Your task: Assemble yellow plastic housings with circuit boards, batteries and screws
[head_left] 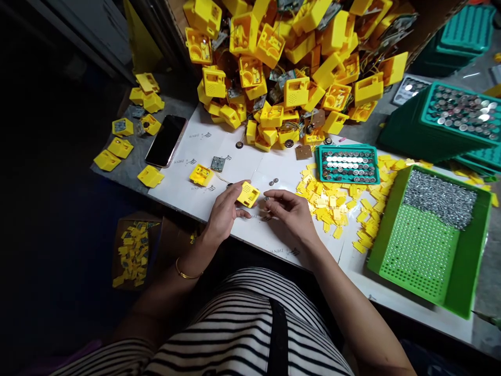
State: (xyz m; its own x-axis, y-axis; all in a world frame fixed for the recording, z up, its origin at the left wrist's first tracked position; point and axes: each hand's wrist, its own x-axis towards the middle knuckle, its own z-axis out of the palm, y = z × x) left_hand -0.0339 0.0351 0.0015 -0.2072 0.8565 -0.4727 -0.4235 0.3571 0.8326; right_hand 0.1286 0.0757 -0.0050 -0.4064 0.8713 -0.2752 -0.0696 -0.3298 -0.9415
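My left hand (pixel 224 213) is closed around a small yellow plastic casing (pixel 248 194) with speaker holes and a cut-out. Just to its right, my right hand (pixel 290 210) pinches a button cell (pixel 266 198) between thumb and fingertips. Two more button cells (pixel 273 182) lie on the white sheet beyond my hands. Left of the held casing sits an opened yellow casing (pixel 201 175), and near it a circuit board (pixel 218 164). A teal tray (pixel 347 180) of button cells in rows stands to the right of my hands.
A large heap of yellow casings (pixel 270 115) fills the back. Small yellow covers (pixel 332 201) are scattered at right, beside a green basket (pixel 425 297) holding metal screws. Stacked teal trays (pixel 415 125) stand far right. A phone (pixel 166 141) and several casings (pixel 150 176) lie at left.
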